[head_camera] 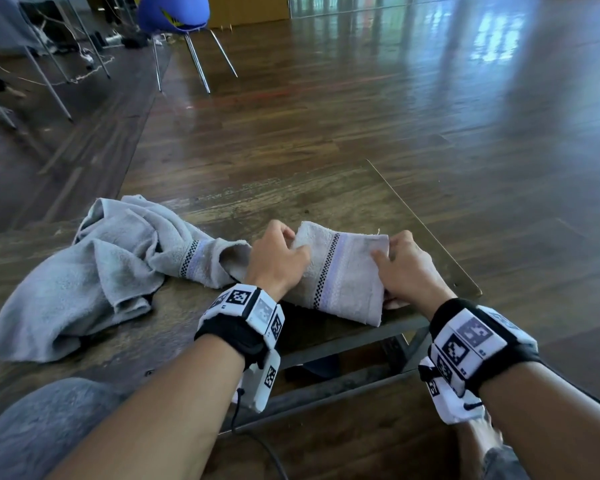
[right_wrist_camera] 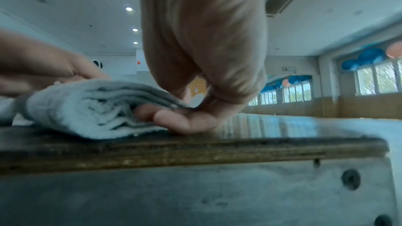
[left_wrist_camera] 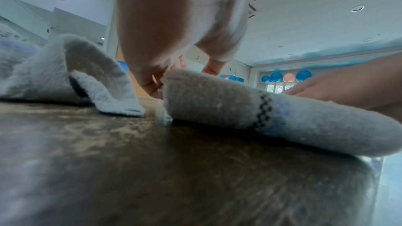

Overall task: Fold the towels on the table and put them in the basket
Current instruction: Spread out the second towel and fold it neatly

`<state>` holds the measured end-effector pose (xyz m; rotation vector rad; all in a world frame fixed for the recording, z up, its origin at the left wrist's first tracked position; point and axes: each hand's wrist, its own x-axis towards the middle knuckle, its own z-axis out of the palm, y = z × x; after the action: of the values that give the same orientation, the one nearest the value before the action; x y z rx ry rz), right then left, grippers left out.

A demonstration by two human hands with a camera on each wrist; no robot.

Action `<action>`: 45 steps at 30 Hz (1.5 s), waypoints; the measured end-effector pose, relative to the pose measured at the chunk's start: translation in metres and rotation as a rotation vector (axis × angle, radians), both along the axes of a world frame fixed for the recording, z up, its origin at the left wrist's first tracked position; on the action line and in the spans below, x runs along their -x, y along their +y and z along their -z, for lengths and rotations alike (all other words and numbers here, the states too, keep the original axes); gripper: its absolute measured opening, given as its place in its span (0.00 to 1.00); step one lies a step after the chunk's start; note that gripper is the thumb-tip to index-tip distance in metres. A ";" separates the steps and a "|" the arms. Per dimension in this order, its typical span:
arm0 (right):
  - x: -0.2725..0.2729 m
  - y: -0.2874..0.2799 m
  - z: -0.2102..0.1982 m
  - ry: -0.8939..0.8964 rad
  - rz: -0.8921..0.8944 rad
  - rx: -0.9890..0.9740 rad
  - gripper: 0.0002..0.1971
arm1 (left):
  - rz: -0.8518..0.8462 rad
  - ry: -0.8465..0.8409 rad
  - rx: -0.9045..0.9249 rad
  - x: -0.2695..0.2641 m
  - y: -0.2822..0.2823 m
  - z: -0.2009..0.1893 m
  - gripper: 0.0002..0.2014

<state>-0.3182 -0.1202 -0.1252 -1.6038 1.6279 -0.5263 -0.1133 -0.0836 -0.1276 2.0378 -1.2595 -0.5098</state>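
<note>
A folded grey towel (head_camera: 340, 271) with a checkered and lilac band lies near the front right corner of the wooden table (head_camera: 291, 195). My left hand (head_camera: 291, 247) grips its left end, fingers curled round the fold (left_wrist_camera: 161, 82). At the right end my right hand (head_camera: 394, 263) pinches the stacked layers, with the index finger on top and the thumb (right_wrist_camera: 178, 118) against the layers at the table top. A second grey towel (head_camera: 94, 271) lies crumpled to the left, untouched. No basket is in view.
The table's front edge (right_wrist_camera: 174, 150) and metal frame sit just below the folded towel, which overhangs slightly. Beyond the table is wooden floor, with a blue chair (head_camera: 174, 12) far back. My grey-clad knee (head_camera: 32, 427) is at the lower left.
</note>
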 end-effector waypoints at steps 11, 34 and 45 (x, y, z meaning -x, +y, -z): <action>0.012 0.027 -0.016 0.380 -0.181 0.082 0.20 | 0.201 -0.273 0.120 0.001 0.021 -0.014 0.13; 0.024 0.067 -0.022 0.269 -0.322 0.122 0.12 | 0.700 -0.446 -0.057 0.037 0.073 -0.002 0.22; 0.021 0.066 -0.021 0.303 -0.239 0.341 0.17 | 0.779 -0.424 -0.092 0.048 0.076 0.001 0.26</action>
<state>-0.3397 -0.0546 -0.1045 -2.1882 1.5892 -0.4694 -0.1609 -0.0079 -0.1286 1.7133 -2.3436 -0.4897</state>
